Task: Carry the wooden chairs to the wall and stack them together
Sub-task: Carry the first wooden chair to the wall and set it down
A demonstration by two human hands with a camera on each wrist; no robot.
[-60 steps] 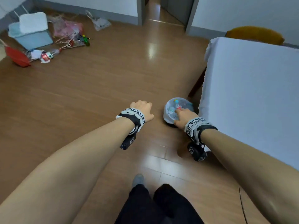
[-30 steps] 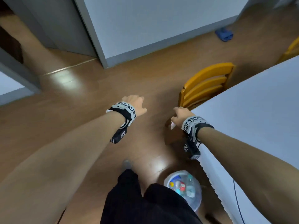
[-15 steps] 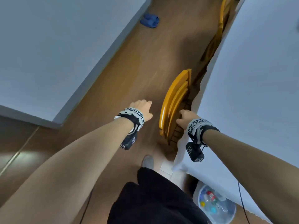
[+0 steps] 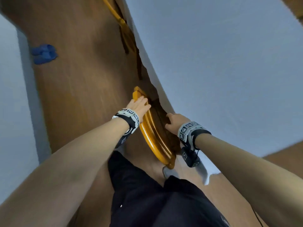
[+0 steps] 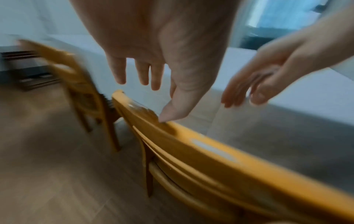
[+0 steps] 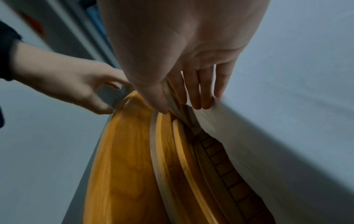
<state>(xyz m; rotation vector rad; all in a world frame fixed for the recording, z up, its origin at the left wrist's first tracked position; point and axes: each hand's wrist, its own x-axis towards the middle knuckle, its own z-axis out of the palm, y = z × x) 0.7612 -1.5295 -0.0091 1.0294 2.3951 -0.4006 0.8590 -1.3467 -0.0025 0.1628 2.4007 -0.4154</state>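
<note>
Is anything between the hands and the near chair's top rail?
No. The left hand already touches the rail of the chair; the right hand hangs open between it and the tablecloth, whose hem drapes beside the seat.

Glossy amber varnished wooden chair (image 4: 148, 133), woven seat (image 6: 226, 153); matt white tablecloth (image 4: 221, 66); smooth wood-look floor (image 4: 85, 76).

Your nearest curved-back orange wooden chair (image 4: 152, 136) is tucked tight against the edge of the white-clothed table (image 4: 221, 71), so the draped cloth crowds the gap where your right hand (image 4: 174, 122) sits. On your left hand (image 4: 138, 104) side, bare brown wood floor (image 4: 85, 82) lies open to the grey wall (image 4: 14, 95). A second orange wooden chair (image 4: 124, 28) stands farther along the same table edge, and blue slippers (image 4: 44, 54) lie beside the wall.
</note>
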